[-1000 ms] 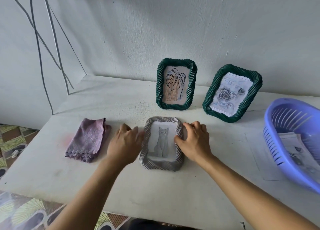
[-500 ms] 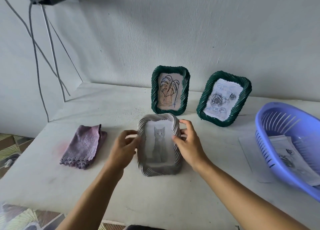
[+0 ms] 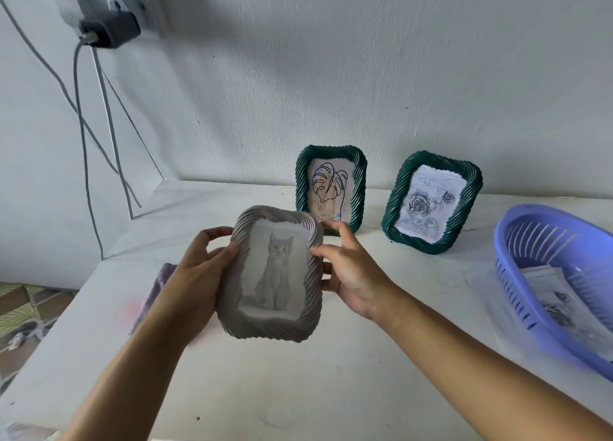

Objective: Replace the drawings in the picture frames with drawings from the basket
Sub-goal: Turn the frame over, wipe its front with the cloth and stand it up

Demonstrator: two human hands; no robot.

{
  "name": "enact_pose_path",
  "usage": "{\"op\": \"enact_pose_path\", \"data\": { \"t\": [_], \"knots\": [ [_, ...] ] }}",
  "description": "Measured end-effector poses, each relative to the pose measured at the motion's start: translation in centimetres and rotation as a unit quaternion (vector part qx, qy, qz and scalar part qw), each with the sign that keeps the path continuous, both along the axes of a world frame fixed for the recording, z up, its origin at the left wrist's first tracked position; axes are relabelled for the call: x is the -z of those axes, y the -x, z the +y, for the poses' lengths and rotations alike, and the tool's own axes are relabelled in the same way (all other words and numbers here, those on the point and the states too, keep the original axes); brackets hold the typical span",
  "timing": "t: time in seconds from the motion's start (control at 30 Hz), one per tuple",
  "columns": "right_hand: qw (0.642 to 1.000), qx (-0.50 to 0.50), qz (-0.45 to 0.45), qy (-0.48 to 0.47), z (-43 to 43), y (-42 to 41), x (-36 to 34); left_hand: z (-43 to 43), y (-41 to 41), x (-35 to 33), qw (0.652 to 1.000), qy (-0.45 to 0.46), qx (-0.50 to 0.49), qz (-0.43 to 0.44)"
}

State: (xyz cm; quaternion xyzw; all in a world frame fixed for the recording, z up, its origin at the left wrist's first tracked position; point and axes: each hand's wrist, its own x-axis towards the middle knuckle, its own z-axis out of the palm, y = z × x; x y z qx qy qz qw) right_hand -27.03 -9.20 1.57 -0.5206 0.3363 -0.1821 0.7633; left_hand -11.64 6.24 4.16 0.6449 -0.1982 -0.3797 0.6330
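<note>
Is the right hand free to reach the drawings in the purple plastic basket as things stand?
Probably not yet: the right hand and left hand both grip the grey woven picture frame. The path to the purple plastic basket looks open once the frame is set down.

White textured wall (image 3: 365,59), white desk (image 3: 298,381), black adapter (image 3: 109,29) plugged in far left, grey cables (image 3: 83,135) hanging, patterned floor (image 3: 30,311) near left
</note>
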Motion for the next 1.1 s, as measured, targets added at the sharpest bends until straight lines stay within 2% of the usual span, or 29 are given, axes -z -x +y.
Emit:
{"op": "enact_pose_path", "data": {
  "t": [0.17, 0.37, 0.57, 0.77, 0.97, 1.1],
  "knots": [
    [0.997, 0.033, -0.002, 0.066, 0.4, -3.3, -0.5, -0.1, -2.7, 0.3, 0.999, 0.012, -0.021, -0.035],
    [0.986, 0.041, 0.011, 0.163, -0.4, -8.2, -1.0, -0.4, -7.5, 0.0, 0.989, -0.005, -0.029, -0.148],
    [0.974, 0.051, 0.018, 0.221, -1.8, -12.8, -1.7, -1.9, -12.0, -0.7, 0.97, -0.028, -0.035, -0.24],
    [0.951, 0.077, 0.041, 0.296, -4.1, -16.7, -2.1, -4.8, -16.2, -1.0, 0.961, -0.015, -0.01, -0.276],
    [0.915, 0.11, 0.038, 0.385, -5.7, -19.0, -1.8, -7.3, -18.2, 0.2, 0.952, -0.01, -0.038, -0.302],
    [0.92, 0.135, 0.042, 0.365, -6.6, -20.1, -0.5, -8.4, -18.6, 1.9, 0.96, -0.004, -0.058, -0.274]
  ]
}}
